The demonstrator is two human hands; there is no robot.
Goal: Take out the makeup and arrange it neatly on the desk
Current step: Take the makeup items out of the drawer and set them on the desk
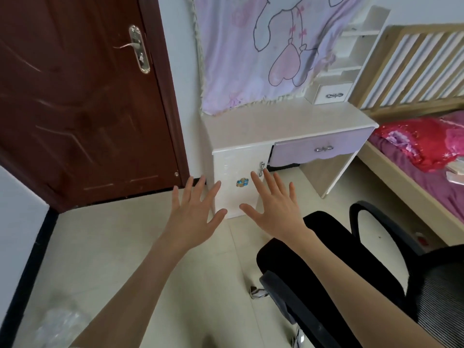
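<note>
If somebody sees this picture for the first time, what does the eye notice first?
Two open hands, the left hand and the right hand, spread in mid-frame before the white dressing desk. A pink cartoon cloth hangs above it; a dark red door stands left.

Cream desk [276, 126] with lilac drawer [319, 149] — reddish-brown door [75, 96], black chair [326, 259], pink-and-lilac heart-patterned cloth [263, 46].

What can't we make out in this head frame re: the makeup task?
- Makeup: none visible in the head view; the lilac drawer, small drawer and cabinet door hide their contents.
- Mirror area: covered by the pink cloth.
- Clear plastic item on the floor: blurred, cannot identify.
- Items on the bed: cut off by the right edge.
- Left hand and right hand: open, empty.
</note>
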